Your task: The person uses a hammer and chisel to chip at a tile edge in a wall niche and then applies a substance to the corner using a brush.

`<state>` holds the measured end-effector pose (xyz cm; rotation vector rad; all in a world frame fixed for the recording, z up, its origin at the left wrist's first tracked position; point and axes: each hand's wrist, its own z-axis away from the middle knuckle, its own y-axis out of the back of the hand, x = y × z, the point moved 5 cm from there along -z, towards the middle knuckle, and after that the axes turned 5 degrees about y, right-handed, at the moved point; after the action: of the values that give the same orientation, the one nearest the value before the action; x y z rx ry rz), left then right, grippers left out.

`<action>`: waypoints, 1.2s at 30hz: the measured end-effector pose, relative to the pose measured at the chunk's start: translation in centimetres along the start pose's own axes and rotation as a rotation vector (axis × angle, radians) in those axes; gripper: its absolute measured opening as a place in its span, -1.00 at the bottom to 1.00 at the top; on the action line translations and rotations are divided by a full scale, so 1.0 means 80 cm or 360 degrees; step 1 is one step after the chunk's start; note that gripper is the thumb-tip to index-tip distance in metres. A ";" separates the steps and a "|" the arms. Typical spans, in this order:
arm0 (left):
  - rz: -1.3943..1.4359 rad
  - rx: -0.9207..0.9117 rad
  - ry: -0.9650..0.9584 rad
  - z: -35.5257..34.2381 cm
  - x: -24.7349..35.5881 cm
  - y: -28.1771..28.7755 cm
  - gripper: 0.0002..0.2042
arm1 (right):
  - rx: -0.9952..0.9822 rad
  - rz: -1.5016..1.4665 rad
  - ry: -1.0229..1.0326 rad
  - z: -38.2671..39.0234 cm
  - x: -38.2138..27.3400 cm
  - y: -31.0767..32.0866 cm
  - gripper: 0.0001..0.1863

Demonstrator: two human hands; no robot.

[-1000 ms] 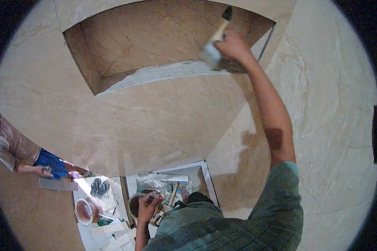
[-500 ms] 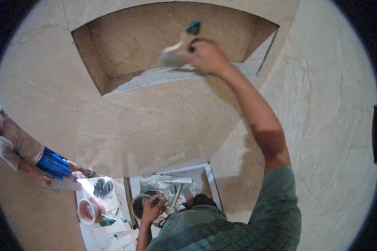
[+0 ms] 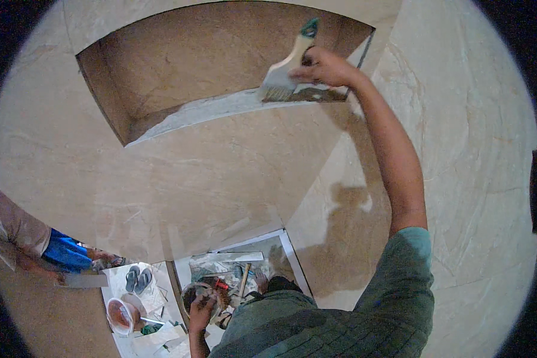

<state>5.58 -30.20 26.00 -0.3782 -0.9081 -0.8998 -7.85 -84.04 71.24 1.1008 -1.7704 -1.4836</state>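
High on the tiled wall, my right hand (image 3: 328, 67) is closed around the pale handle of a wide flat paintbrush (image 3: 289, 62) with a green end. Its bristles point down and meet the ledge (image 3: 206, 110) of a recessed niche. Whitish material covers much of this ledge, while a darker patch lies by the brush, perhaps shadow. Down low, my left hand (image 3: 203, 307) hangs over a round tub (image 3: 191, 295) with dark contents. Its fingers look loosely bent and apart; whether they touch the tub is unclear.
A hammer (image 3: 244, 279) and several tile offcuts lie beside the tub. Further left are a pair of sandals (image 3: 138, 279) and a pinkish bucket (image 3: 122, 316). Another person in blue shorts (image 3: 68, 250) is at the far left. Large beige tiles (image 3: 221, 179) cover the wall.
My right hand and the brush have moved right along the niche, and the bristles now show more clearly. My left hand has shifted left and down over the tub. The view has tilted slightly.
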 end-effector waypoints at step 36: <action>0.0143 -0.0085 -0.0001 -0.008 0.017 -0.028 -0.68 | 0.0466 0.0338 0.0217 -0.005 0.118 -0.011 -0.65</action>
<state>4.47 -32.63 26.57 -0.4620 -0.8625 -0.8425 -11.98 -92.44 69.71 1.0848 -1.9797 -1.0235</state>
